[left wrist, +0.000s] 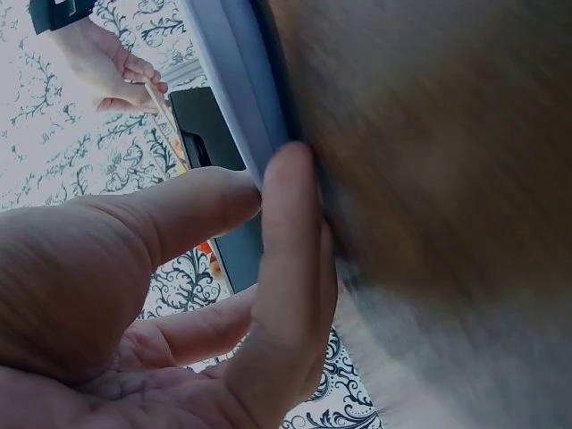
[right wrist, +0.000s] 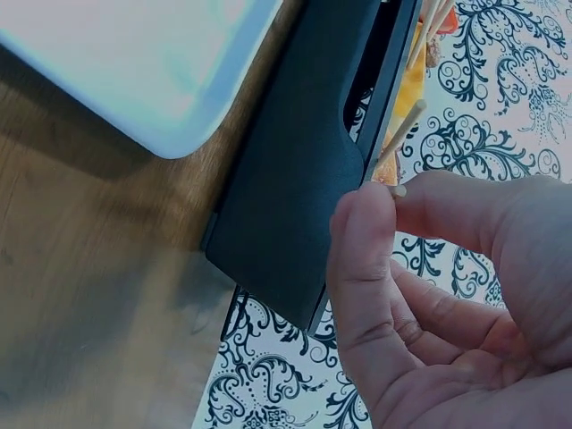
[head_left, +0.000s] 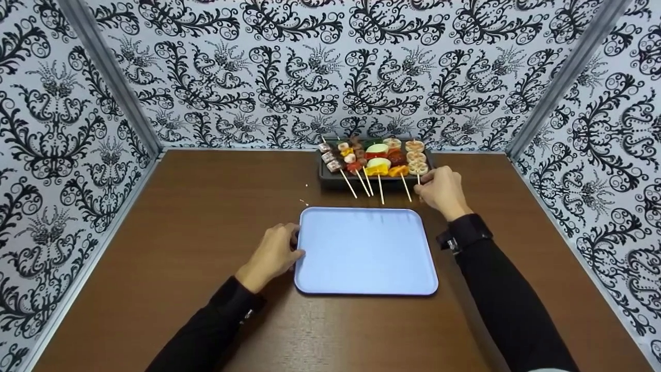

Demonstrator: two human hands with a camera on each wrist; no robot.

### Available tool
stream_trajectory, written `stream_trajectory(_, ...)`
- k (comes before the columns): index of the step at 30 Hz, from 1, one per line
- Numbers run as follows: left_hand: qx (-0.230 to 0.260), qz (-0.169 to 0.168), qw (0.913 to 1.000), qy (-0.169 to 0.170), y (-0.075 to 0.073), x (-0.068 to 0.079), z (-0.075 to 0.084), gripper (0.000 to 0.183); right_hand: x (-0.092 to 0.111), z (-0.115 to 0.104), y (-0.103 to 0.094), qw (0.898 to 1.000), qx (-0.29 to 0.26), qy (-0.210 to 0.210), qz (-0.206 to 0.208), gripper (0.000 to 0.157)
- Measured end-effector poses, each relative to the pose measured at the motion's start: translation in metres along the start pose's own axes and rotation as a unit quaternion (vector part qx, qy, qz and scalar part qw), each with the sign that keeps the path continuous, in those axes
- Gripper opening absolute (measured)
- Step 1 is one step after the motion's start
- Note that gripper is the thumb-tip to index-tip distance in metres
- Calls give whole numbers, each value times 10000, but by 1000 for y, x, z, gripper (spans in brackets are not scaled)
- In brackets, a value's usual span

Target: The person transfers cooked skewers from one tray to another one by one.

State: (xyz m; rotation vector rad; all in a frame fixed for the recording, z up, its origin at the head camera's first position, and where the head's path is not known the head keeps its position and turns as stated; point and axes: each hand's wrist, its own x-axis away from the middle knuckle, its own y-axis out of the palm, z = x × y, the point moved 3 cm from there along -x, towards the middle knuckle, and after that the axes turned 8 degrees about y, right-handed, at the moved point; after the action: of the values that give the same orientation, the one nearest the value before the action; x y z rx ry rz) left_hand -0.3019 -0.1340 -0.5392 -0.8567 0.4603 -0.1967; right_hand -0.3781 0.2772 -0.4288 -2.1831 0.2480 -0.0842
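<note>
My left hand (head_left: 272,253) pinches the left rim of a pale blue rectangular tray (head_left: 366,253), thumb on top and fingers beneath, as the left wrist view shows. The tray lies on the table with nothing on it. Behind it stands a black tabletop grill (head_left: 335,182) with several skewers across its top, sticks pointing toward me. At the grill's right end, my right hand (head_left: 443,190) pinches the stick of the rightmost skewer (head_left: 415,157), which carries round, pale orange slices. In the right wrist view the stick's end (right wrist: 399,190) shows between thumb and forefinger.
Other skewers hold dark-and-white cubes (head_left: 330,159), meat pieces and colourful vegetables (head_left: 378,164). Small pale crumbs (head_left: 303,201) lie on the brown table (head_left: 217,206) left of the grill. Patterned wall panels (head_left: 320,67) enclose the table at the back and sides.
</note>
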Motion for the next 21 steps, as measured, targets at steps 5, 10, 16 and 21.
stream_trajectory(5, 279, -139, 9993, -195, -8, 0, 8, 61, -3, 0, -1, 9999, -9, 163, -16, 34)
stream_trajectory(10, 687, -341, 9949, -657, -27, 3, 36, 61, -5, 1, -6, 9985, -167, 425, -306, 30)
stream_trajectory(16, 1372, -476, 9824, -1173, -27, 6, 41, 60, -9, 3, -10, 9935, -438, 679, -798, 35)
stream_trajectory(21, 1476, -523, 9791, -1301, -27, 8, 40, 65, -11, 4, -12, 9901, -538, 770, -1041, 37)
